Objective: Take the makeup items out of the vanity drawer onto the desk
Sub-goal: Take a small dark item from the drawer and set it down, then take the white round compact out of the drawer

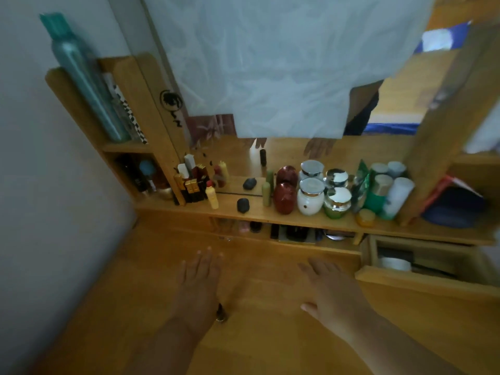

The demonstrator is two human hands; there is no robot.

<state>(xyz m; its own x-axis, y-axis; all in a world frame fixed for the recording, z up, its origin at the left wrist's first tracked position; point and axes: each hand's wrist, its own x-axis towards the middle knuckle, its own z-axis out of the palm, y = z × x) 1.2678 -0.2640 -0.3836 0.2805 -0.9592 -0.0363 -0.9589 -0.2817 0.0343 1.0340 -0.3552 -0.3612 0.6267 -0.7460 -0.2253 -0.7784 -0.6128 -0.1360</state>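
We can read no brand name on any jar or bottle; the frame is too blurred. The only marking we make out is a black round emblem [171, 100] with a few strokes under it, on the wooden mirror frame.

Our left hand [198, 277] lies flat over the wooden desk [121, 307], fingers spread and holding nothing. Our right hand [328, 288] is likewise open, palm down, thumb out to the side, empty. A small dark item with a gold end [220, 313] lies on the desk just beside the left wrist; we cannot tell what it is.

The drawer [422, 280] stands pulled out at the right, beyond our right hand. Inside we see a round white container [394, 263] and dark long things behind it, too dim to name.

Behind the hands, a raised shelf [270, 216] carries a cluster of lipsticks [190, 185], a yellow bottle [211, 196], a black pebble-like object [243, 204], a dark red jar [284, 194], a white jar [310, 197], a green jar [336, 203] and green and white bottles [387, 194], all standing close together against the mirror [284, 63]. A low slot under the shelf holds dark compacts [293, 233].

A tall teal bottle [81, 74] stands in the left side shelf, by the wall. The desk between and in front of our hands is bare wood.
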